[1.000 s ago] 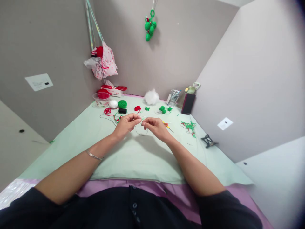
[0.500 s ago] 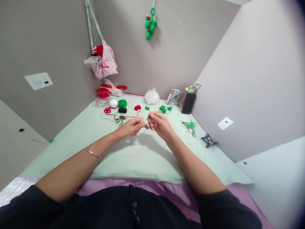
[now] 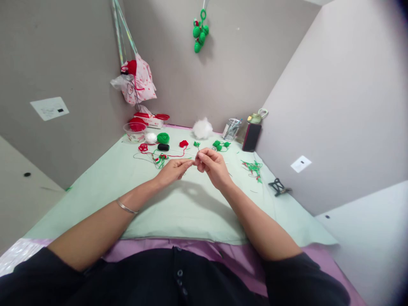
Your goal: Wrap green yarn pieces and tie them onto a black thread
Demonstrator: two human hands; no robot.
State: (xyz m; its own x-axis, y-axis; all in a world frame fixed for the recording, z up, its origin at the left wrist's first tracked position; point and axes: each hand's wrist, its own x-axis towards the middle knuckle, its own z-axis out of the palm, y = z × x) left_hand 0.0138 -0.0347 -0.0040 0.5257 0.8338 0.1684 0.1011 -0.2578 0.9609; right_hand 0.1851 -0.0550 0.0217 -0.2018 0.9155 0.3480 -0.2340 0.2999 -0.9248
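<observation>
Over the middle of the pale green cloth [image 3: 191, 212], my left hand [image 3: 174, 171] is closed, its thumb and fingertips pressed together; whatever is between them is too small to name. My right hand [image 3: 213, 165] is pinched on something thin, its fingertips meeting the left ones. A thin dark line sticks up from the right fingertips toward a small green yarn piece [image 3: 196, 144]. Just beyond the hands lie a small red crocheted piece [image 3: 184, 143] with a trailing red strand and green crocheted pieces [image 3: 220, 145].
At the back left are a clear tub [image 3: 135, 135], green yarn [image 3: 163, 138] and a black spool [image 3: 163, 147]. White stuffing [image 3: 202, 128], a glass of tools [image 3: 231, 129] and a phone [image 3: 252, 137] stand behind. Yarn scraps [image 3: 253, 168] and a black stand [image 3: 279, 187] lie right.
The fingertips of both hands have come together, and my left index finger has straightened. My right hand has shifted slightly left.
</observation>
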